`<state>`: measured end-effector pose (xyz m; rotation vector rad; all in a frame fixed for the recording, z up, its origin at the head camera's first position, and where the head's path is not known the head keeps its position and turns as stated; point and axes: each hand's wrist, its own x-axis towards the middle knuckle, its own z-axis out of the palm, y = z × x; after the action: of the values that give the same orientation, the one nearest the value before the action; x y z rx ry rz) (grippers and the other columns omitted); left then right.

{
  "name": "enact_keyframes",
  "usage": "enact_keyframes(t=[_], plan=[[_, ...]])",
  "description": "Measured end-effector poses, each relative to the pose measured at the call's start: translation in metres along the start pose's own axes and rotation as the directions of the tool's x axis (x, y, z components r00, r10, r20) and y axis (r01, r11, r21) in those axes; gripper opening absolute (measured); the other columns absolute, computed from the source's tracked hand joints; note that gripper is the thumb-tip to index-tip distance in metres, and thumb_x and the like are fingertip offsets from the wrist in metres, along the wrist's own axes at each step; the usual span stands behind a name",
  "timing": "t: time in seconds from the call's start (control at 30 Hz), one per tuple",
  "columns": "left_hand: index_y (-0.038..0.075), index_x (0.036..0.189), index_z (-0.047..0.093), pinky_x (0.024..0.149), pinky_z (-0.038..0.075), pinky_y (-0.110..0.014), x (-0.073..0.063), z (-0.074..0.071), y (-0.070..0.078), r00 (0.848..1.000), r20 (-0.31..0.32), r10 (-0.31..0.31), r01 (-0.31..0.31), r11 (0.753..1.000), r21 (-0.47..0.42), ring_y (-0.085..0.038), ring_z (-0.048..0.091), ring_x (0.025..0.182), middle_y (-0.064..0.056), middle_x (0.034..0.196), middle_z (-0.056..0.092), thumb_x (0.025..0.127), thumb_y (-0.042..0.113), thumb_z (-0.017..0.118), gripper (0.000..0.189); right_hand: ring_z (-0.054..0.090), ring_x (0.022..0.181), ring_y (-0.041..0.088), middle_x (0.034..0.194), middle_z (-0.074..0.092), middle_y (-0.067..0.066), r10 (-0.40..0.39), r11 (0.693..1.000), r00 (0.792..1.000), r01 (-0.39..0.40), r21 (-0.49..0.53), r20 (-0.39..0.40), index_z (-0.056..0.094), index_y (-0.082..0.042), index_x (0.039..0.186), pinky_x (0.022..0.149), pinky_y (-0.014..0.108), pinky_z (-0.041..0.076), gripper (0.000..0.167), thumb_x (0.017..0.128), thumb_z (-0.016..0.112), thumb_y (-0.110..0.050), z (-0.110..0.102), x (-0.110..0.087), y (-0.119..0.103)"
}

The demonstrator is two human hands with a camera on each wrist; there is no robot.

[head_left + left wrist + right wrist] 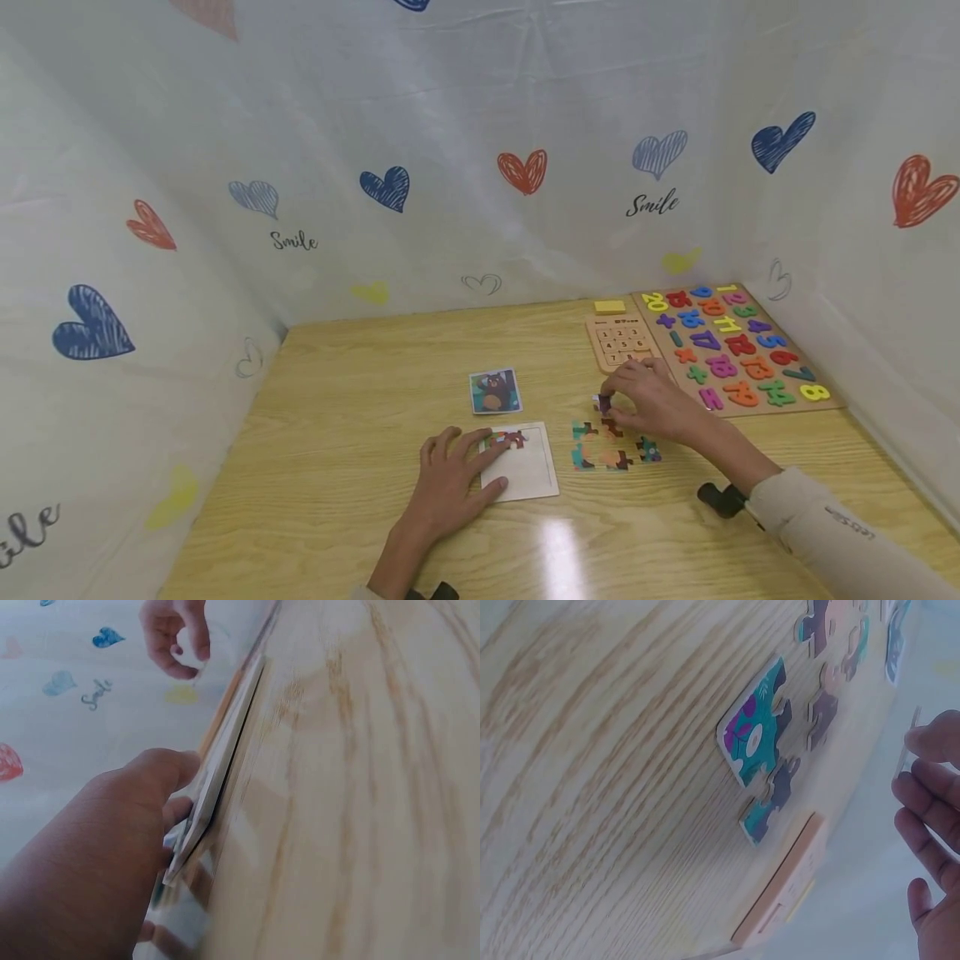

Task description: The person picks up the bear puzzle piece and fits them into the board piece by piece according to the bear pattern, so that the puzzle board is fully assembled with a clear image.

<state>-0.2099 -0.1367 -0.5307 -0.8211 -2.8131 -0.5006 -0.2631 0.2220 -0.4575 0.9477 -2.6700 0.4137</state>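
Observation:
My left hand rests with spread fingers on the left side of a white puzzle tray. A few joined brown and coloured pieces lie along the tray's top edge, partly covered by the fingers. Over the loose pieces, my right hand pinches a thin jigsaw puzzle piece between thumb and fingers; it shows nearly edge-on in the right wrist view. Several loose jigsaw pieces lie on the table right of the tray, among them a teal corner piece with purple leaves.
Behind the tray lies a bear picture card. A wooden number puzzle is partly hidden behind my right hand, with a yellow block beyond it. At the right stands a board of coloured numbers. A heart-printed curtain encloses the wooden table.

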Motion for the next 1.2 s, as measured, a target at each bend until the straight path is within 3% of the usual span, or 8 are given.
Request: enact_keyframes(t=[0.8,1.2], plan=[[0.041,0.146,0.051,0.102,0.024,-0.062,0.0,0.003,-0.001,0.999,-0.036,0.028,-0.029,1.0,-0.011,-0.035,0.037,0.132,0.004,0.147,0.047,0.099,0.06,0.047,0.051,0.06,0.101,0.025,0.098,0.068,-0.003,-0.057,0.997,0.998,0.058,0.042,-0.029,0.072,-0.015,0.094,0.087,0.054,0.031,0.017,0.08,0.081,-0.013,0.006,0.004,-0.014],[0.042,0.146,0.051,0.103,0.024,-0.062,-0.001,0.0,0.0,1.0,-0.022,0.019,-0.019,1.0,0.004,-0.035,0.037,0.132,0.005,0.147,0.047,0.098,0.061,0.046,0.051,0.058,0.098,0.02,0.098,0.067,-0.004,-0.107,0.992,0.994,0.109,0.06,-0.033,0.071,-0.016,0.093,0.089,0.052,0.032,0.017,0.08,0.082,-0.014,0.013,0.019,-0.023]])
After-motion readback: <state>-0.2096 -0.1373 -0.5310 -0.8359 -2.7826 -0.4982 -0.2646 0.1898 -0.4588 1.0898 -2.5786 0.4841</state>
